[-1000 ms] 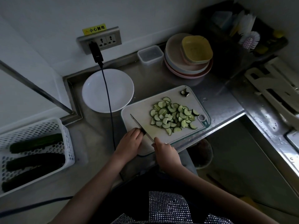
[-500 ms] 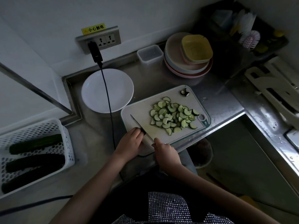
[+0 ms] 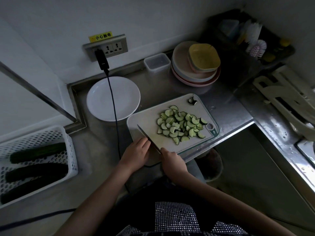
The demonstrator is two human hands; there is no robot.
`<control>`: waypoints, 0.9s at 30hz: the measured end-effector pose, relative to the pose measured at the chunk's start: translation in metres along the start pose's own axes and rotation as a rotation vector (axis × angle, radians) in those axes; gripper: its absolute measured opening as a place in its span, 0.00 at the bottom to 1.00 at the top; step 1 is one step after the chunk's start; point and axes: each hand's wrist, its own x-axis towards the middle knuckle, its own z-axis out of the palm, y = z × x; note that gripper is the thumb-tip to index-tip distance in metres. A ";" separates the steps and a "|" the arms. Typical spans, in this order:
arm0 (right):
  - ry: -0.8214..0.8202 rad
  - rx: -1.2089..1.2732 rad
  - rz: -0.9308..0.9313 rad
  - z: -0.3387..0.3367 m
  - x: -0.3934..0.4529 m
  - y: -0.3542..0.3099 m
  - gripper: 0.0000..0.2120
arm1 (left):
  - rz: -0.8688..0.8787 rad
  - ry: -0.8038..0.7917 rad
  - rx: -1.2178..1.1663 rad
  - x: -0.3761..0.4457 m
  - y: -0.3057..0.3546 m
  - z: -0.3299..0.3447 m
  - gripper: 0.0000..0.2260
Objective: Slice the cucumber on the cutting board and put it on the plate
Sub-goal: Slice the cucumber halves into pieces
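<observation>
A heap of half-moon cucumber slices (image 3: 181,126) lies on the right half of the pale cutting board (image 3: 146,120). Cut-off cucumber ends (image 3: 192,101) sit at the board's far corner. My right hand (image 3: 173,161) grips the handle of a knife (image 3: 144,133), whose blade rests along the board's left part, pointing away from me. My left hand (image 3: 137,153) lies on the board's near left corner, fingers curled against the blade's left side; what is under it is hidden. An empty white plate (image 3: 102,99) stands behind and left of the board.
A black cable (image 3: 114,106) runs from the wall socket across the plate to the counter's front. A white basket (image 3: 56,133) with whole cucumbers stands at left. Stacked plates (image 3: 196,75) and a clear tub (image 3: 156,63) are at the back. The counter edge drops right of the board.
</observation>
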 end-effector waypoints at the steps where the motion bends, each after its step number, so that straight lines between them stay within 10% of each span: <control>1: 0.001 -0.004 -0.002 0.000 0.000 0.000 0.05 | -0.002 0.000 -0.007 -0.001 0.000 -0.001 0.13; 27: 0.090 0.029 -0.039 0.003 -0.001 -0.006 0.10 | -0.007 -0.073 0.007 -0.007 -0.009 -0.005 0.19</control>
